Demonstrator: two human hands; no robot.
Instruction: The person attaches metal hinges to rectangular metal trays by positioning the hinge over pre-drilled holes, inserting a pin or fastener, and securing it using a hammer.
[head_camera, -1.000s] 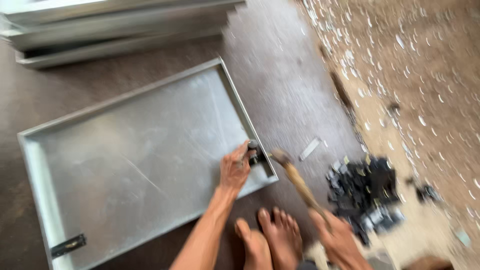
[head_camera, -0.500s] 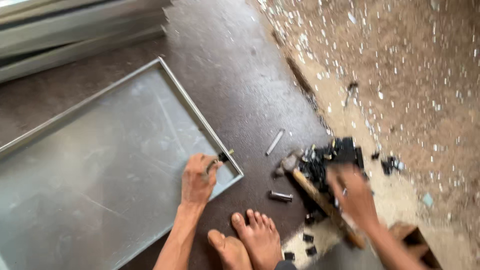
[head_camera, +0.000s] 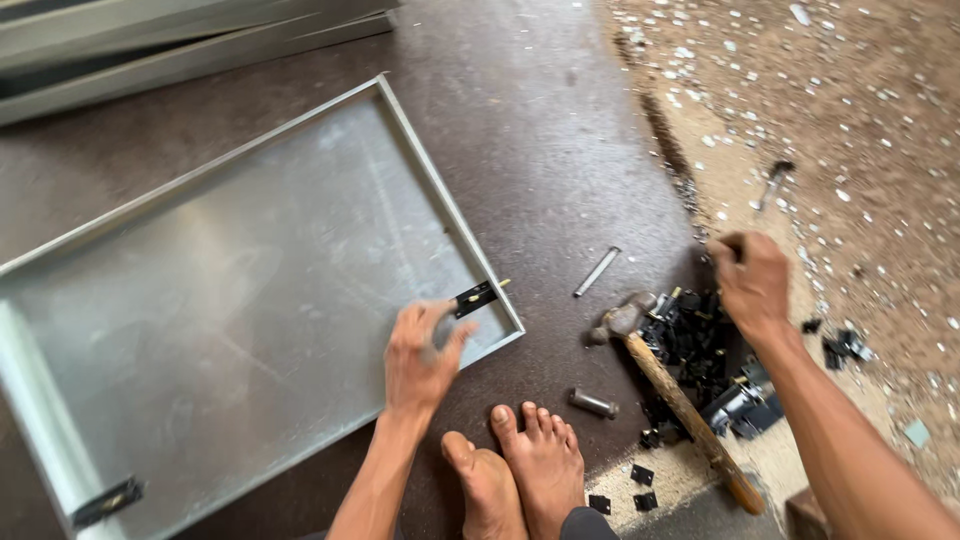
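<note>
Soft, even daylight fills the scene, with no hard shadows. The shallow grey sheet-metal tray (head_camera: 230, 300) shows a dull, hazy sheen (no sharp glare). Motion blur smears the left hand (head_camera: 420, 355) and the tray's far edges; the wooden-handled hammer (head_camera: 675, 395) stays fairly crisp.

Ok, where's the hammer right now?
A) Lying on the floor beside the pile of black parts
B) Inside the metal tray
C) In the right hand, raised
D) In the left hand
A: the hammer lies on the floor against the pile of black parts; the right hand is over the pile, and the left hand is at the metal tray.
</note>
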